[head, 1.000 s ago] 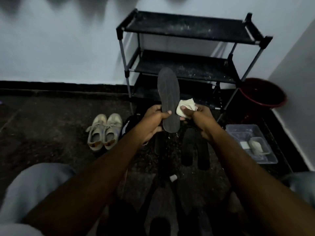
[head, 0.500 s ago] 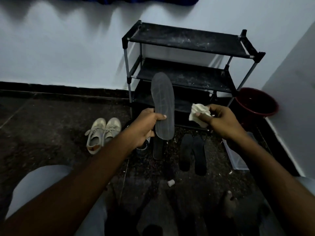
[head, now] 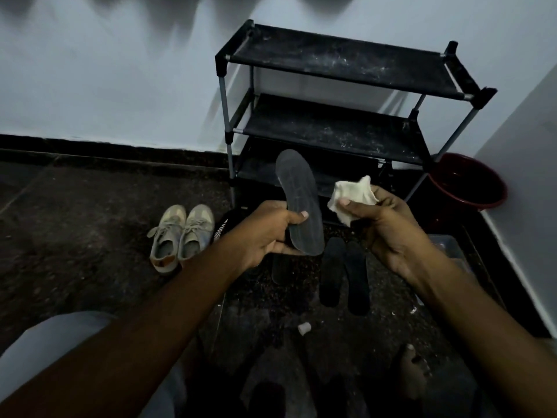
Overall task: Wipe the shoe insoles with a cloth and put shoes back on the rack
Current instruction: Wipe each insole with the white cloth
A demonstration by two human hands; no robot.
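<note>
Head view, dim light: your left hand (head: pixel 268 227) has its fingers (head: pixel 297 217) closed around the lower half of a grey insole (head: pixel 298 203), thumb pressed across its face, holding it upright with the toe end pointing toward the shoe rack (head: pixel 340 95). Your right hand (head: pixel 388 227) has its fingers closed on a crumpled pale cloth (head: pixel 352 196), which sits just beside the insole's right edge and apart from it, not touching. Wiping appears to be the step in hand, with the cloth lifted off between strokes. Below your hands, a pair of black insoles (head: pixel 345 274) lies side by side on the floor, and another grey insole (head: pixel 278 268) shows partly under your left hand; whether these are already wiped cannot be told. A pair of pale sneakers (head: pixel 182 236) stands on the floor to the left, near the rack, whose three shelves hold no shoes. A dark red bucket (head: pixel 467 182) sits by the rack's right leg. Next, you likely need to bring the cloth back flat against the insole and draw it along its length while your left grip keeps it steady.
</note>
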